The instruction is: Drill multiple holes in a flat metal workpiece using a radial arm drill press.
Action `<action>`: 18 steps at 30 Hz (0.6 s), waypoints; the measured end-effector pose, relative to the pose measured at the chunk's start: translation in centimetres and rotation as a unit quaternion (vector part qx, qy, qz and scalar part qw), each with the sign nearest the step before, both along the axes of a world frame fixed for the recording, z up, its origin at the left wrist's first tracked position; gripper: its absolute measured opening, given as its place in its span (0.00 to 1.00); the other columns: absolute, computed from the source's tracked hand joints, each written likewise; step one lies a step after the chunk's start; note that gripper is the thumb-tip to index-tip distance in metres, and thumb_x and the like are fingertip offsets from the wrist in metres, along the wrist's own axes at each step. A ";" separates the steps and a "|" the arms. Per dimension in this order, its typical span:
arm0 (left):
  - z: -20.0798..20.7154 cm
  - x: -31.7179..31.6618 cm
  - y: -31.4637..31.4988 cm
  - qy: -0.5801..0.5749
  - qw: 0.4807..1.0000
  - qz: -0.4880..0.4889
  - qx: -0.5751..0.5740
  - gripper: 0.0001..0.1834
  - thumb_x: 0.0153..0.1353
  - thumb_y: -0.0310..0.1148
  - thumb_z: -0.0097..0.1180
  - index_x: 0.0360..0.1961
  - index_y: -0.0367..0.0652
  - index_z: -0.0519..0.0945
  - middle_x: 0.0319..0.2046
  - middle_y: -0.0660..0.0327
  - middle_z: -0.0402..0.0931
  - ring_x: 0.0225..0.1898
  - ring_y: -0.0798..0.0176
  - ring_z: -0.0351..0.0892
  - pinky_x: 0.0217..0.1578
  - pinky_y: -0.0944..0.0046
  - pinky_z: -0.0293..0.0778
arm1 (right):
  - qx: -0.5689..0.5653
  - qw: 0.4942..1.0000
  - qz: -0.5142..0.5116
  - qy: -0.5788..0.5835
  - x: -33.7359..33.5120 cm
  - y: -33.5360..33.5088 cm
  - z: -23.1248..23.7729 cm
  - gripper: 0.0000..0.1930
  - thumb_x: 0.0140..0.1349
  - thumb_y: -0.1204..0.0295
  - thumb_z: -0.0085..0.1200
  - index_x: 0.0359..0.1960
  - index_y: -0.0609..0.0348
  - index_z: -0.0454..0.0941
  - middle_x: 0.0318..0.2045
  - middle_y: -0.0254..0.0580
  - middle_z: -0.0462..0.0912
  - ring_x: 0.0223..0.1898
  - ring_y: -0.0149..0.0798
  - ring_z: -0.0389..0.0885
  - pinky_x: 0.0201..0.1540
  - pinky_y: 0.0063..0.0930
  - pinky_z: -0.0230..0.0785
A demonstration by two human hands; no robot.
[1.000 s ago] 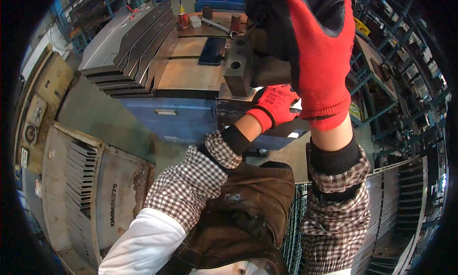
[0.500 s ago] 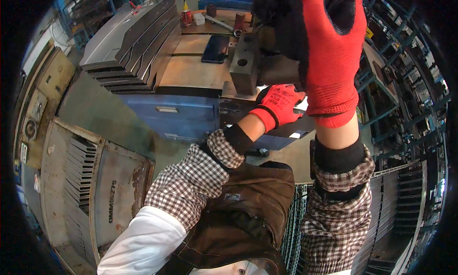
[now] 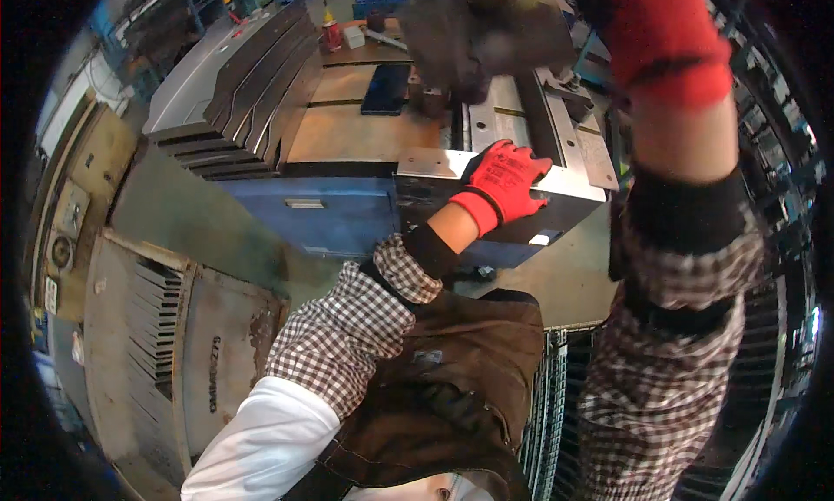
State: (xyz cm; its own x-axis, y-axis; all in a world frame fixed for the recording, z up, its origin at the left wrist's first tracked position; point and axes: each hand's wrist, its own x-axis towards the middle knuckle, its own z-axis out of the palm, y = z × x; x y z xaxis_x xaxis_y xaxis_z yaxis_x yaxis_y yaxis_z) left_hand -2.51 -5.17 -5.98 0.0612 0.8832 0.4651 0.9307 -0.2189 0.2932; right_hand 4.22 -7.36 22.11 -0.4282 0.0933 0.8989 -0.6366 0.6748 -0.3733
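My left hand, in a red and black glove, rests on the front edge of a metal fixture. Its fingers are apart and hold nothing that I can see. High at the right is my right hand, gloved alike and smeared by motion; its fingers run out of clear sight. Left of that hand hangs a large dark, blocky part, blurred too. Whether my right hand grips it, I cannot tell. Beneath it, the fixture has pale metal rails with holes.
A stack of bent sheet-metal plates stands at the left, on a workbench with a blue front. A black phone, a red bottle and a small white box lie farther back. A rusty metal bin is at lower left.
My right hand has moved up and to the right. The holed block seen at the bench's front edge no longer stands there, and the rails behind my left hand are uncovered. My left hand shifted slightly.
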 end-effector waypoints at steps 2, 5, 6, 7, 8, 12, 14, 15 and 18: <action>0.3 -0.5 -0.8 0.013 1.000 0.016 -0.012 0.36 0.48 0.51 0.70 0.59 0.51 0.80 0.47 0.52 0.80 0.52 0.48 0.78 0.63 0.51 0.67 | -0.003 1.000 0.000 -0.004 0.4 0.4 0.6 0.18 0.73 0.67 0.55 0.58 0.65 0.76 0.49 0.44 0.82 0.46 0.35 0.82 0.49 0.29 0.76; 0.9 1.0 0.4 0.034 0.999 -0.004 -0.016 0.41 0.46 0.50 0.72 0.63 0.51 0.76 0.47 0.52 0.80 0.52 0.47 0.78 0.64 0.50 0.66 | -0.026 0.995 -0.087 0.037 4.5 2.7 0.1 0.19 0.73 0.67 0.53 0.60 0.65 0.73 0.52 0.45 0.79 0.51 0.37 0.79 0.53 0.31 0.73; 0.9 1.4 0.6 0.040 0.999 -0.007 -0.004 0.42 0.47 0.51 0.72 0.64 0.50 0.74 0.47 0.52 0.80 0.53 0.47 0.78 0.64 0.50 0.66 | -0.043 0.989 -0.124 0.061 6.1 3.6 -1.0 0.20 0.74 0.67 0.53 0.61 0.65 0.72 0.54 0.45 0.78 0.52 0.37 0.78 0.54 0.32 0.72; 1.0 2.0 1.0 0.061 0.998 -0.002 -0.006 0.43 0.46 0.51 0.72 0.64 0.50 0.73 0.47 0.52 0.80 0.53 0.47 0.78 0.64 0.50 0.66 | -0.063 0.980 -0.165 0.088 8.0 4.5 -2.2 0.20 0.74 0.67 0.53 0.62 0.64 0.71 0.55 0.45 0.77 0.54 0.38 0.77 0.56 0.32 0.71; 0.5 1.3 0.4 0.083 0.996 0.028 -0.021 0.44 0.46 0.52 0.73 0.65 0.49 0.73 0.47 0.51 0.79 0.53 0.47 0.78 0.64 0.50 0.66 | -0.107 0.971 -0.186 0.109 8.8 5.6 -4.8 0.20 0.74 0.67 0.52 0.63 0.64 0.70 0.56 0.46 0.76 0.55 0.38 0.76 0.57 0.33 0.70; 1.9 1.3 1.3 0.049 0.990 0.012 -0.132 0.45 0.44 0.52 0.74 0.64 0.48 0.74 0.50 0.49 0.79 0.54 0.46 0.78 0.61 0.48 0.69 | -0.275 0.906 -0.299 0.117 15.3 5.6 -17.6 0.23 0.75 0.67 0.51 0.67 0.64 0.66 0.61 0.47 0.72 0.61 0.40 0.71 0.63 0.36 0.66; 1.8 0.6 1.6 0.024 0.990 -0.004 -0.137 0.44 0.43 0.51 0.74 0.63 0.47 0.75 0.51 0.49 0.80 0.54 0.44 0.78 0.58 0.47 0.71 | -0.368 0.872 -0.313 0.076 17.7 3.7 -25.4 0.24 0.76 0.68 0.50 0.68 0.64 0.64 0.64 0.48 0.70 0.64 0.41 0.69 0.66 0.37 0.65; 2.0 0.9 1.7 0.016 0.992 -0.013 -0.128 0.44 0.42 0.50 0.75 0.62 0.47 0.76 0.50 0.48 0.80 0.54 0.44 0.79 0.57 0.47 0.72 | -0.413 0.855 -0.311 0.050 19.2 2.4 -29.3 0.24 0.76 0.68 0.50 0.69 0.64 0.63 0.65 0.48 0.69 0.66 0.42 0.68 0.67 0.38 0.64; 2.5 2.3 0.4 -0.010 0.994 -0.032 -0.106 0.42 0.40 0.47 0.75 0.59 0.45 0.77 0.49 0.48 0.82 0.51 0.41 0.80 0.52 0.46 0.76 | -0.522 0.808 -0.271 -0.010 22.8 0.2 -39.8 0.27 0.75 0.69 0.51 0.71 0.63 0.60 0.68 0.49 0.67 0.69 0.42 0.66 0.70 0.38 0.62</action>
State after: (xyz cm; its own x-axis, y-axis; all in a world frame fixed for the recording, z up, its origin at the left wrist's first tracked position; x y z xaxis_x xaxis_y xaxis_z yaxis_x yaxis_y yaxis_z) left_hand -0.19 -4.73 -3.53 0.1125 0.9560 0.2709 0.9102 -0.2085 0.3579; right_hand 27.06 -7.17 -17.73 -0.0829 0.9759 0.2020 -0.3399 0.1629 -0.9262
